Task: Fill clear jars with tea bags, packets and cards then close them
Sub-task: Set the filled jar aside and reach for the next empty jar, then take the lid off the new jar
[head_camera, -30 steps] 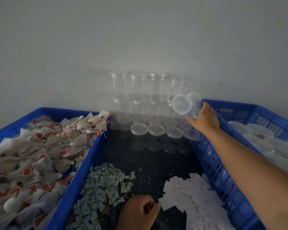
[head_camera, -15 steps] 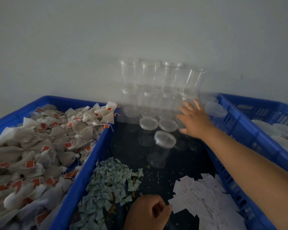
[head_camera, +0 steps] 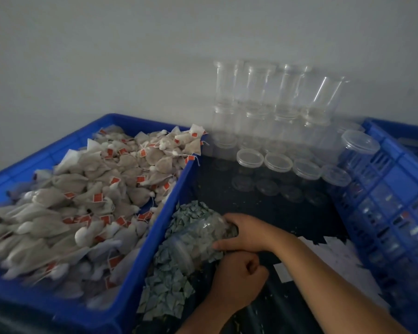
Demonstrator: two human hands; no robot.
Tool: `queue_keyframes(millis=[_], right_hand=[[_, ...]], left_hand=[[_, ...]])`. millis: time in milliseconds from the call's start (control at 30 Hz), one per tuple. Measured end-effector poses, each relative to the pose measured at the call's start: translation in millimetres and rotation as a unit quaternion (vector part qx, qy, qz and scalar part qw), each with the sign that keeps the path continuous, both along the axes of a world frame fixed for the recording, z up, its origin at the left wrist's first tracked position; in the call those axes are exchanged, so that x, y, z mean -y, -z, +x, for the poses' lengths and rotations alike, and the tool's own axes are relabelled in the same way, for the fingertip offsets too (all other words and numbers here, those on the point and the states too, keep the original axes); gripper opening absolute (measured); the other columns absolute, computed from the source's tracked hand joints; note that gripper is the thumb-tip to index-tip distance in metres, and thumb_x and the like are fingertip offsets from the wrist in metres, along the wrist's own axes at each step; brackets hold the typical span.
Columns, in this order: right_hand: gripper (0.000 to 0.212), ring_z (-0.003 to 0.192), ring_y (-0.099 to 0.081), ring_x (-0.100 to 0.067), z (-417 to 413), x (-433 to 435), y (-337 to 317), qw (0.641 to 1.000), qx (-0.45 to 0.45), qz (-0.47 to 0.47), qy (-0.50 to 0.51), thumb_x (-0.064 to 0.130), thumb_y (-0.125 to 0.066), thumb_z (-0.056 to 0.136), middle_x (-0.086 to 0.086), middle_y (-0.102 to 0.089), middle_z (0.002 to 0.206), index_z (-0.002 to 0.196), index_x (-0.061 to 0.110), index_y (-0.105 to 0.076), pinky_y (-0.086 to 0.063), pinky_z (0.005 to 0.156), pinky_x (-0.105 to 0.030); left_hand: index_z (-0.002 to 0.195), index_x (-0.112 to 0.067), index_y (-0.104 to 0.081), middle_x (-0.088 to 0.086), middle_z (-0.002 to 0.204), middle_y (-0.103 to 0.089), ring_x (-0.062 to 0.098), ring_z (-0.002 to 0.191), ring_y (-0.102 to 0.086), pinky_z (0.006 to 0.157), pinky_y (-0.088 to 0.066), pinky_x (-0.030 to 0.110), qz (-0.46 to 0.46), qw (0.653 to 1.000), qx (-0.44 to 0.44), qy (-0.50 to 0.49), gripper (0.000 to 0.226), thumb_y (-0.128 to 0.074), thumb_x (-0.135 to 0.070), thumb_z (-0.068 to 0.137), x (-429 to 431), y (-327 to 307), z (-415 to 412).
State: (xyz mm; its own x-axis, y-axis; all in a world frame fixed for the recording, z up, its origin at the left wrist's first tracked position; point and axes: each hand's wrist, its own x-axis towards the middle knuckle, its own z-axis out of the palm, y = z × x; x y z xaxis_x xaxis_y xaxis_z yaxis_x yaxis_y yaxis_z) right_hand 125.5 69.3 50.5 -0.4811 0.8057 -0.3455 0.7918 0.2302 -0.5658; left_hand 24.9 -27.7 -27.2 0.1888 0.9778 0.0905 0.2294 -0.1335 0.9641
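Nearest, the L hand (head_camera: 237, 280) is seen curled into a fist on the dark tabletop (head_camera: 263, 203), just beside the green packets (head_camera: 164, 292). Whether anything is pinched inside can't be told. Just behind it, a clear jar (head_camera: 196, 239) is held on its side by the R hand (head_camera: 249, 233), fingers and thumb wrapped round its right end. The jar is laid over the packet pile.

White cards (head_camera: 323, 256) are scattered at right, partly under the R forearm. Tea bags (head_camera: 82, 189) w/ orange tags are heaped in the blue crate (head_camera: 155, 227) at left. A 2nd blue crate (head_camera: 383, 201) is set at right, w/ a lone jar (head_camera: 359, 143) just beside its rim.

Farther back, a row of open jars (head_camera: 277, 162) is stood upright on the tabletop. Behind that, empty jars (head_camera: 263, 97) are stacked two high against the wall (head_camera: 107, 56).
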Motion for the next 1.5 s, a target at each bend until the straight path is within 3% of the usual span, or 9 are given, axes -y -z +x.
queue_keyframes(millis=[200,400,667,833,1000,1167,1267,1400,1500], right_hand=[[0.125,0.161,-0.013,-0.019,-4,1,-24,0.977,0.092,0.160,-0.110,0.083,-0.085,0.061,0.006,-0.011,0.178,0.162,0.057,-0.015,-0.020,0.128,-0.048],[0.101,0.145,-0.042,-0.023,-34,9,-37,0.919,0.156,0.288,-0.221,0.060,-0.088,0.078,0.001,-0.048,0.156,0.162,0.032,-0.039,-0.044,0.114,-0.048],[0.102,0.130,-0.050,0.004,41,60,-39,0.932,-0.123,0.330,0.086,0.060,-0.091,0.069,0.026,-0.045,0.148,0.149,0.048,-0.029,-0.048,0.104,-0.020],[0.100,0.128,-0.062,0.001,62,136,22,0.853,-0.353,0.241,0.300,0.051,-0.091,0.072,0.031,-0.056,0.141,0.153,0.052,-0.031,-0.056,0.098,-0.016],[0.089,0.115,-0.074,-0.014,60,168,72,0.784,-0.417,0.224,0.401,0.034,-0.096,0.073,0.006,-0.073,0.126,0.148,0.027,-0.048,-0.063,0.099,-0.041],[0.094,0.117,-0.063,0.006,55,167,75,0.816,-0.368,0.248,0.370,0.034,-0.101,0.070,0.037,-0.058,0.124,0.139,0.050,-0.039,-0.050,0.087,-0.004],[0.092,0.115,-0.068,0.001,55,169,74,0.826,-0.392,0.236,0.330,0.044,-0.098,0.073,0.032,-0.060,0.130,0.141,0.059,-0.038,-0.057,0.086,-0.014],[0.087,0.110,-0.074,-0.004,53,171,69,0.842,-0.391,0.232,0.290,0.041,-0.095,0.082,0.023,-0.068,0.131,0.149,0.052,-0.041,-0.062,0.080,-0.019],[0.078,0.109,-0.067,0.013,49,170,64,0.862,-0.323,0.268,0.285,0.046,-0.090,0.080,0.036,-0.062,0.128,0.134,0.070,-0.039,-0.052,0.081,-0.003]], left_hand=[[0.058,-0.024,-0.040,-0.006,0.052,-0.040,0.007,0.052,-0.036,0.055,-0.024,0.029,0.032,0.998,-0.053,0.017,0.025,-0.054,-0.035,0.075,2,-6,2],[0.058,-0.026,-0.039,-0.006,0.052,-0.038,0.007,0.052,-0.035,0.055,-0.023,0.031,0.034,0.998,-0.047,0.002,0.025,-0.054,-0.036,0.076,3,-6,1],[0.060,-0.018,-0.036,-0.006,0.053,-0.037,0.007,0.054,-0.035,0.055,-0.027,0.034,0.063,0.997,-0.034,0.011,0.031,-0.059,-0.025,0.080,2,-8,1],[0.067,-0.018,-0.054,-0.006,0.062,-0.052,0.007,0.062,-0.046,0.058,-0.042,0.033,0.029,0.999,-0.016,0.000,0.032,-0.071,-0.019,0.095,-6,-1,0],[0.084,-0.027,-0.059,-0.009,0.078,-0.066,0.005,0.072,-0.061,0.071,-0.049,0.021,-0.049,0.995,0.051,-0.068,0.026,-0.057,-0.038,0.108,-11,-5,-8],[0.110,-0.022,-0.065,0.000,0.101,-0.070,0.015,0.092,-0.067,0.079,-0.056,0.027,-0.001,0.983,0.166,-0.082,0.017,-0.055,-0.036,0.111,-11,-58,-4],[0.129,-0.043,-0.063,-0.021,0.124,-0.065,-0.001,0.119,-0.062,0.093,-0.048,0.012,0.181,0.983,-0.018,0.036,0.034,-0.056,-0.062,0.102,-1,-107,-4],[0.154,-0.051,-0.040,-0.023,0.165,-0.035,0.002,0.154,-0.029,0.123,-0.020,0.026,0.338,0.822,-0.386,0.249,0.068,-0.060,-0.074,0.094,14,-137,3],[0.138,-0.038,-0.062,-0.016,0.142,-0.059,0.010,0.127,-0.051,0.109,-0.049,0.037,0.365,0.770,-0.461,0.250,0.049,-0.050,-0.067,0.101,27,-132,11]])
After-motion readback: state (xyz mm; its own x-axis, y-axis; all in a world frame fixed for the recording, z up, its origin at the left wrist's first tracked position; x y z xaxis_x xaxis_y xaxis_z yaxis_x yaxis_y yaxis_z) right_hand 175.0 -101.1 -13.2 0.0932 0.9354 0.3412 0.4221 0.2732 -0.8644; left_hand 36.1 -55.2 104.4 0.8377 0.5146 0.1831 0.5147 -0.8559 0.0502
